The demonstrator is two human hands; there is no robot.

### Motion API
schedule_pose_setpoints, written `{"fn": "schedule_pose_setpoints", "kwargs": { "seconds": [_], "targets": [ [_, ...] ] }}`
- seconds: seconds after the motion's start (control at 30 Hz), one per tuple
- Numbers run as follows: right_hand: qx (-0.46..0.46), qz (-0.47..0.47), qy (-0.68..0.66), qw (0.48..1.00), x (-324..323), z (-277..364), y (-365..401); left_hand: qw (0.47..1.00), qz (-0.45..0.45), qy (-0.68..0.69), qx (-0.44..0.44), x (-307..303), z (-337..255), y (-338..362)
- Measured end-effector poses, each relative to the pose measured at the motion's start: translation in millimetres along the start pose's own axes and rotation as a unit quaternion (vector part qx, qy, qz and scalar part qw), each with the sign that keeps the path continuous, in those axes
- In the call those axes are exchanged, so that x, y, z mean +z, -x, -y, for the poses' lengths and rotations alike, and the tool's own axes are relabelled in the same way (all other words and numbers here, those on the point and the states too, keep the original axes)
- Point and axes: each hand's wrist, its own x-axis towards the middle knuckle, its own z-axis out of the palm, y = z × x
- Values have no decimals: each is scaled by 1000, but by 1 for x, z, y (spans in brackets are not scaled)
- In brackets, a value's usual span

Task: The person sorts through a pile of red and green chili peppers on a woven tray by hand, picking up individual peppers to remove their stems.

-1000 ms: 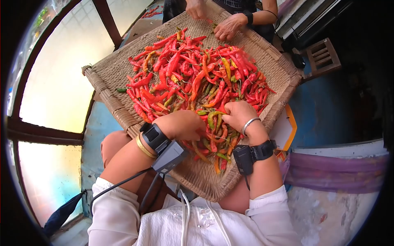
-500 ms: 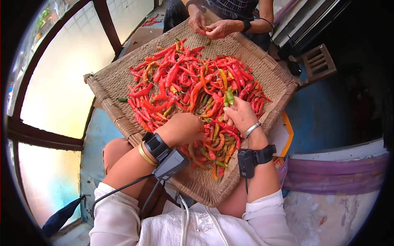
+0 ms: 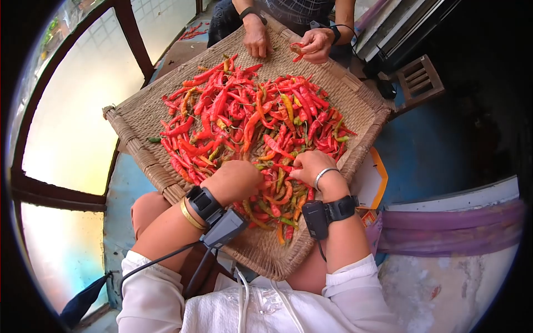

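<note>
A large heap of chili peppers (image 3: 222, 105), mostly red with some orange, yellow and green, lies on a woven tray (image 3: 136, 119) over my lap. My left hand (image 3: 234, 180) is curled palm down at the near left part of the heap, its fingertips hidden behind the hand. Close by on the right, my right hand (image 3: 315, 168) has bent fingers, with their tips down among the red peppers. What either hand grips is hidden. A yellow-green chili (image 3: 338, 129) rests on the heap beyond my right hand.
Across the tray, a person's one hand (image 3: 256, 41) rests at the rim, and the other hand (image 3: 316, 45) holds a red chili (image 3: 298, 51). A wooden stool (image 3: 419, 82) stands at right, and framed window panes (image 3: 78, 100) are at left. Cables (image 3: 161, 261) hang from my wrist devices.
My right hand has come down into the heap; the green chilies it held no longer show in it. My left hand stays low. The other person's hands have moved apart.
</note>
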Motion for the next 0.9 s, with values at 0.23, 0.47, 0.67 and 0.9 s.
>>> {"fn": "schedule_pose_setpoints", "kwargs": {
  "seconds": [0.23,0.47,0.67,0.9],
  "targets": [
    [-62,-22,-14,998,4,11,1,1000,-13,-9,0,-4,-3,-2],
    [-86,-1,-487,869,-17,20,20,931,-149,303,139,-2,-3,-8],
    [-170,-95,-600,776,-26,32,7,818,-30,571,-63,-36,-4,0],
    [-138,-105,50,984,22,34,-24,712,-420,545,-138,-43,20,-8]
  ]
}}
